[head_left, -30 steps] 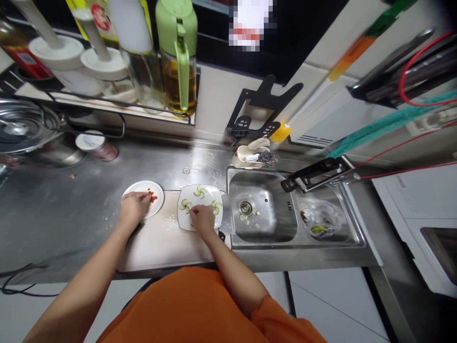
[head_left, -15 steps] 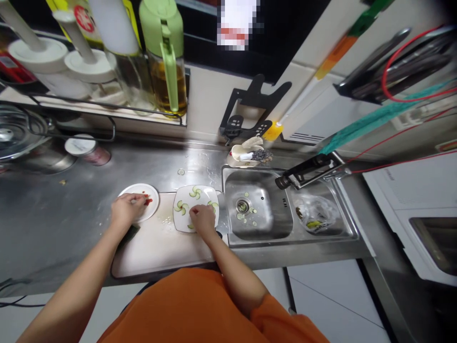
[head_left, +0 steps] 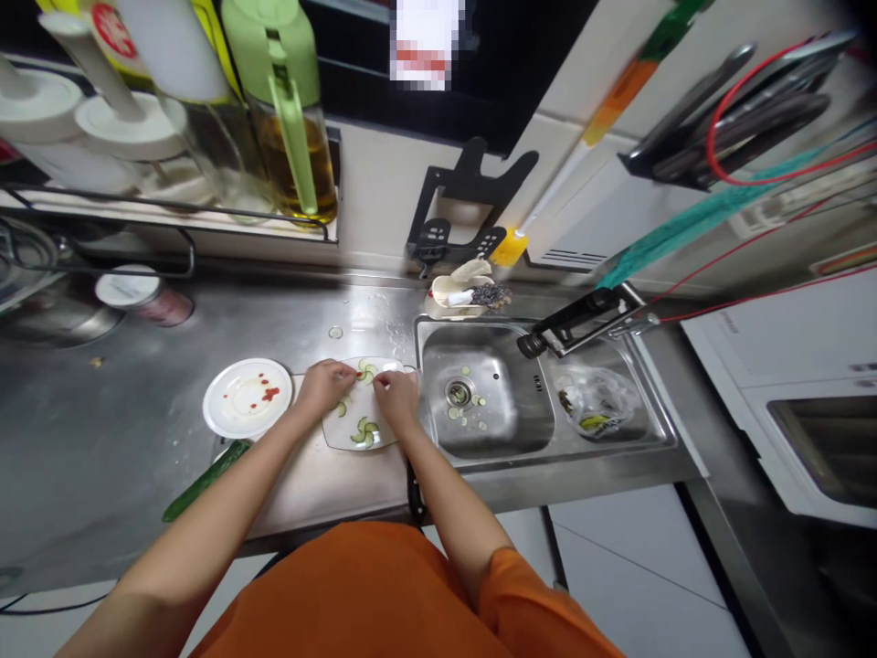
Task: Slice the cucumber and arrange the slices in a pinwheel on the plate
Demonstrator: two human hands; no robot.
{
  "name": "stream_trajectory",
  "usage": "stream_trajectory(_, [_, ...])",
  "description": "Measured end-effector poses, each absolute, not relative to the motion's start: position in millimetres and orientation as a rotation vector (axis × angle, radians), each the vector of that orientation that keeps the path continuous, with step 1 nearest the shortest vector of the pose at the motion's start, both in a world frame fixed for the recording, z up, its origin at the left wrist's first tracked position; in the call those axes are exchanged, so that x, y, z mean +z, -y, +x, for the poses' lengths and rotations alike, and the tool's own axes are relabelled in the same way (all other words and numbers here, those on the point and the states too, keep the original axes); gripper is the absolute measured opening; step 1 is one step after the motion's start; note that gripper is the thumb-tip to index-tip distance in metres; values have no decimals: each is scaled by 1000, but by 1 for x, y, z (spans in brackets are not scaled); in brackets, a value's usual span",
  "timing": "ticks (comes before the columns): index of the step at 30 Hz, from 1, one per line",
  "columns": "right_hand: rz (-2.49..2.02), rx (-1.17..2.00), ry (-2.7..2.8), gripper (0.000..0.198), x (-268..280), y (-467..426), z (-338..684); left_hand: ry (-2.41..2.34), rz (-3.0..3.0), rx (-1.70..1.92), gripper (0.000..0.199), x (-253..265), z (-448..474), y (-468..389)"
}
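Over the left side of a squarish white plate, my left hand pinches a tiny red piece between thumb and finger. It is beside a pinwheel of cucumber slices near the far rim. My right hand hovers over the plate's right side with its fingertips pressed together; whatever may be between them is hidden. Another cucumber pinwheel lies near the front rim, and others are partly covered by my hands. On a round white plate to the left, several red bits are scattered.
A cucumber lies left of the cutting board. A black knife handle rests by the board's right edge. To the right, the sink has slices near its drain and a plastic bag. Bottles and jars line a rack behind.
My left hand has moved right from the round plate to the square plate, carrying a red piece. My right hand has shifted slightly toward the far rim. The cucumber is now more exposed.
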State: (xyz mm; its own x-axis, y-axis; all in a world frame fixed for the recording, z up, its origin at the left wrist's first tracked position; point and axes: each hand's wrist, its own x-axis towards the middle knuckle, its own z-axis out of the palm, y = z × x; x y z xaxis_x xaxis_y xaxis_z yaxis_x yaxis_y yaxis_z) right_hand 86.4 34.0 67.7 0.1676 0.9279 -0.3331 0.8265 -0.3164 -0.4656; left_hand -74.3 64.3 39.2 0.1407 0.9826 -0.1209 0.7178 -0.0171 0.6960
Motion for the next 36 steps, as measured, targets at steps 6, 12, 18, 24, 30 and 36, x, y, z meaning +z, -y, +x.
stream_trajectory(6, [-2231,812,1742,21,63,-50,87,-1592,1871,384,21,32,-63,-84])
stream_trajectory(12, [-2245,828,1759,21,58,-55,84,-1589,1863,290,18,31,-60,-90])
stream_trajectory(18, [-2273,848,1749,23,53,-58,82,-1593,1815,284,17,35,-58,-91])
stream_trajectory(24, [-2299,871,1737,24,51,-62,81,-1603,1795,290,19,34,-58,-92])
stream_trajectory(30, [-2299,842,1733,23,47,-63,81,-1607,1799,279,21,32,-57,-92])
stream_trajectory(36, [-2297,834,1736,22,45,-62,79,-1619,1796,299,21,33,-57,-91])
